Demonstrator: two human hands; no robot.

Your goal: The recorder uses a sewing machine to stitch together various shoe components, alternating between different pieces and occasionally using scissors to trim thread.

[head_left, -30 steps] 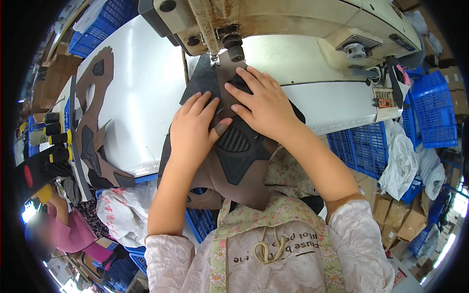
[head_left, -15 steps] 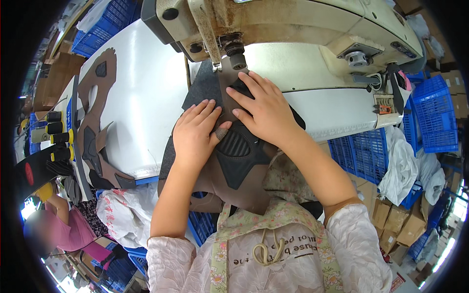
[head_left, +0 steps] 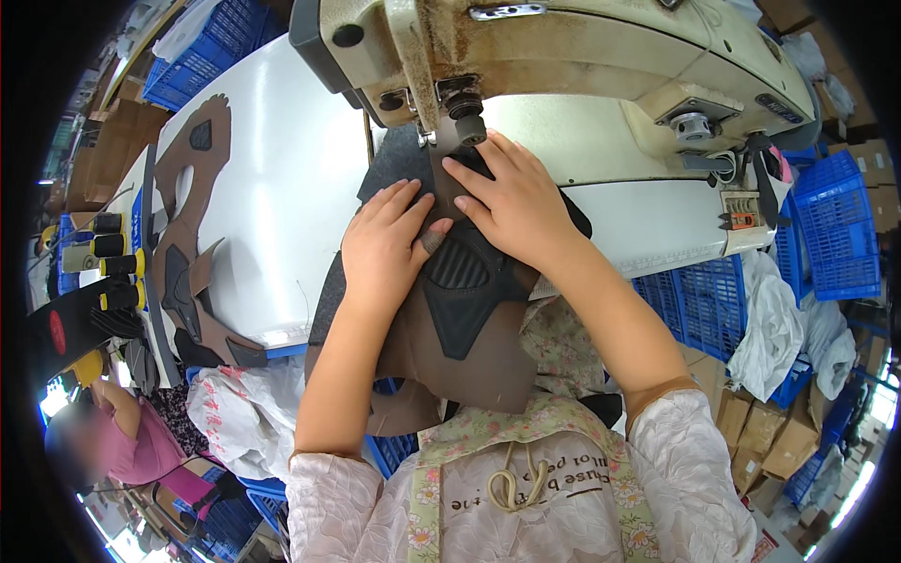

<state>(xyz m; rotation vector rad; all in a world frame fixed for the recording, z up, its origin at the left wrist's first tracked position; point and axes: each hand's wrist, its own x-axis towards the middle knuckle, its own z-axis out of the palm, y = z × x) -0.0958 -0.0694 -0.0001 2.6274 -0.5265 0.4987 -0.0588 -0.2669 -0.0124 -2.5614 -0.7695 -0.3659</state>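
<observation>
A brown shoe upper piece (head_left: 469,375) with black ribbed and pointed overlays runs from my lap up under the sewing machine (head_left: 582,52). My left hand (head_left: 380,239) lies on it with the fingers stretched out, and its thumb, wrapped in something dark, rests near the ribbed patch. Flat and spread, my right hand (head_left: 516,192) presses on the piece's right side, fingertips close to the presser foot (head_left: 425,138). A dark grey felt-like layer (head_left: 389,161) shows at the left of the piece. The needle's point is too small to make out.
Another brown upper piece (head_left: 192,235) lies on the white table (head_left: 272,169) to the left. Thread spools (head_left: 111,246) stand at the far left. Blue crates (head_left: 690,300) and white bags (head_left: 770,328) are at the right. A person in pink (head_left: 141,441) sits at the lower left.
The machine and table sit slightly lower and farther right in the picture. Both hands stay flat on the piece, close to the same place on it.
</observation>
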